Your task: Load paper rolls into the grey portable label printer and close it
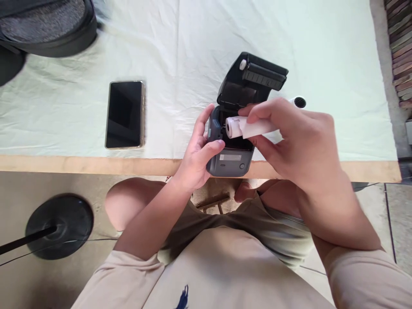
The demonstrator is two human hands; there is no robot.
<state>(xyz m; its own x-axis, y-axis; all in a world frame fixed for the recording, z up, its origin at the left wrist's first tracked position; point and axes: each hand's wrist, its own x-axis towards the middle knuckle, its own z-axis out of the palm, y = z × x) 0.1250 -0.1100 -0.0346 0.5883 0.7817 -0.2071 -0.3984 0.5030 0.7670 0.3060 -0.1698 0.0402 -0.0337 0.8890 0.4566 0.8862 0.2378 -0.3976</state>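
Note:
My left hand point(199, 156) grips the left side of a dark grey portable printer point(231, 165), thumb on its top edge. The printer's black lid point(247, 79) stands swung up, with a roller along its far end. In my right hand point(296, 137) is a white paper roll point(249, 127), pinched between thumb and fingers. One end of the roll, with a dark core hole, faces left over the printer's paper compartment. Whether the roll touches the compartment floor I cannot tell. Partly behind my right hand lies a white cylinder point(298, 101) with a dark end.
A phone point(125, 115) with a dark screen lies left on the pale cloth point(161, 56). A black bag-like object point(51, 30) sits at the far left corner. The table's wooden front edge point(93, 165) runs below my hands. A round black stand base point(61, 225) is on the floor.

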